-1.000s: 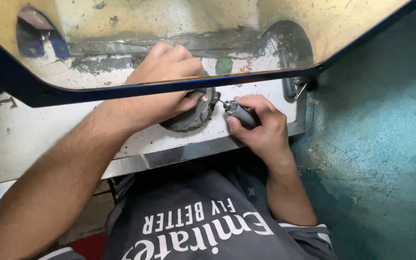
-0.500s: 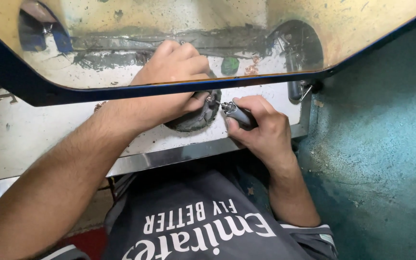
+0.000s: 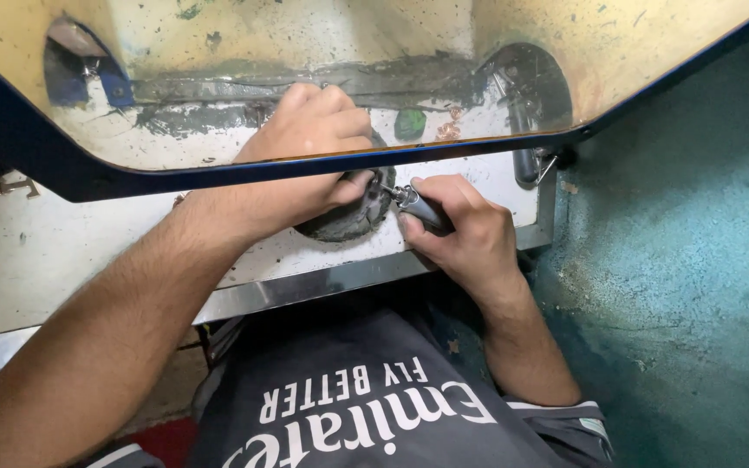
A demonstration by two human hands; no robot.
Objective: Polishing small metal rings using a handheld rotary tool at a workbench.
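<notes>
head view: left hand (image 3: 309, 147) reaches under a blue-edged yellow panel (image 3: 565, 52) and presses on a dark round part (image 3: 344, 225) lying on the white surface (image 3: 45, 260), fingers curled onto it. right hand (image 3: 465, 238) has its fingers clamped on a small grey hand tool (image 3: 422, 211), tip at the part's edge. judging by this, the part is being worked; the next move needs a steady hold and fine tip control.

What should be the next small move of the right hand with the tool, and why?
Probably keep turning the tool in place: the right hand grips its handle, its metal tip sits at the dark round part, and the left hand steadies that part.
</notes>
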